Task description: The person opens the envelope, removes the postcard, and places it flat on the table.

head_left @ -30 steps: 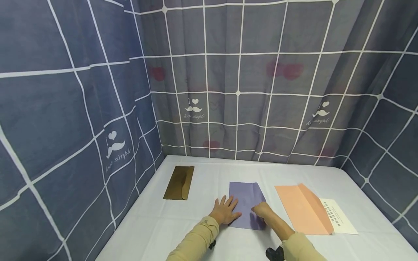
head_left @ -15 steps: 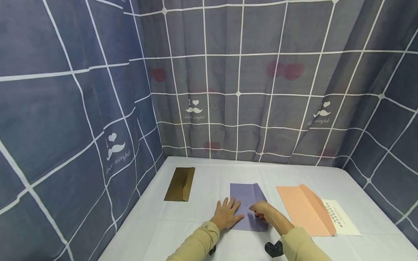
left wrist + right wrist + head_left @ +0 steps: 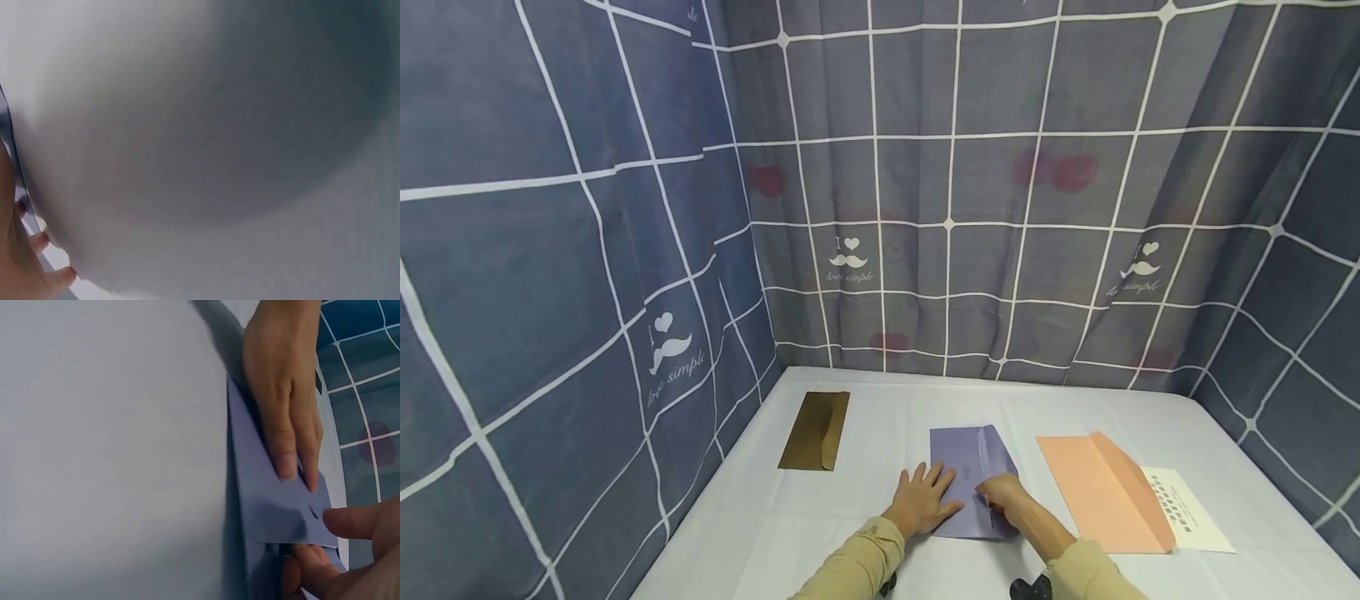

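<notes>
A purple envelope (image 3: 955, 467) lies on the white table in front of me. My left hand (image 3: 919, 502) rests spread over its left side, and in the right wrist view the fingertips of this left hand (image 3: 290, 394) press on the paper. At the right side, my right hand (image 3: 1003, 497) pinches the edge of the envelope's opening. The right wrist view shows the right hand (image 3: 359, 556) with its thumb over the front panel (image 3: 275, 519) and its fingers under that panel's edge. Only a sliver of the left hand (image 3: 22, 262) shows in the left wrist view.
A gold envelope (image 3: 812, 431) lies at the back left. On the right is an orange envelope (image 3: 1101, 496), with a cream printed card (image 3: 1187, 510) partly under it. Grid-patterned curtains (image 3: 910, 183) stand behind and beside the white table (image 3: 760, 533).
The envelope's right side now bulges open more, with a ridge along the flap crease. My right hand has worked slightly at the edge; the left hand stays in place.
</notes>
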`<state>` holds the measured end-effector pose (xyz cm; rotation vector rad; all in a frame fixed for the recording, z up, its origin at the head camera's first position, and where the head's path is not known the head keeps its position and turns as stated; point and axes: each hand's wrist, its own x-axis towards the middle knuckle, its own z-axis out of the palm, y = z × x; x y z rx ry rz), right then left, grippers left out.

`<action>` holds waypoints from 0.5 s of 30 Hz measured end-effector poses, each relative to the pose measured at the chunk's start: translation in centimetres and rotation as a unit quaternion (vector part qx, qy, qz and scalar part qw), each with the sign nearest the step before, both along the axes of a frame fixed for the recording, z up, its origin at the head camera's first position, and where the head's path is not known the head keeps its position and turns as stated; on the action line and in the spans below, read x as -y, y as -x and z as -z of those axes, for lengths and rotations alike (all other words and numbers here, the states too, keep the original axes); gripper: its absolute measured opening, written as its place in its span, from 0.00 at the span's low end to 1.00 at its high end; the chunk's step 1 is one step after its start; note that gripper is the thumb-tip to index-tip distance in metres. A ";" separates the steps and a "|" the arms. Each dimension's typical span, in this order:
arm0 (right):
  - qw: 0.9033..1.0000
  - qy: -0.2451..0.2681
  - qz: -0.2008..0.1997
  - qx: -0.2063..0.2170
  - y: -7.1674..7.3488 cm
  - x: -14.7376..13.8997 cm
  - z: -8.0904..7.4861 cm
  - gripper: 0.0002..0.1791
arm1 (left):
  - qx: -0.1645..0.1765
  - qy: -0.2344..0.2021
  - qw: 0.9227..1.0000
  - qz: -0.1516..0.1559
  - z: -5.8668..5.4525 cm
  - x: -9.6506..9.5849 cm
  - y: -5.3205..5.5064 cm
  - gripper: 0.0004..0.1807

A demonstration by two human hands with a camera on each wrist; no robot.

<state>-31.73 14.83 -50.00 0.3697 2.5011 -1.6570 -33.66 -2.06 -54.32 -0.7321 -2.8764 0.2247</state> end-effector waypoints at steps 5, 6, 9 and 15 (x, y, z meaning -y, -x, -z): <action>1.000 -0.011 0.007 -0.013 -0.1 0.1 0.6 0.16 | 0.001 -0.008 1.000 -0.002 0.0 0.1 0.0 0.35; 1.000 -0.007 0.008 -0.018 -0.1 0.1 0.8 0.16 | 0.002 -0.011 1.000 -0.001 0.0 0.1 0.0 0.35; 1.000 0.003 0.004 -0.029 -0.1 0.0 1.2 0.18 | 0.009 -0.019 1.000 -0.002 -0.2 0.3 -0.1 0.34; 0.999 -0.014 -0.001 -0.035 0.1 -0.5 1.4 0.22 | 0.007 -0.011 1.000 -0.004 -0.4 0.6 0.1 0.34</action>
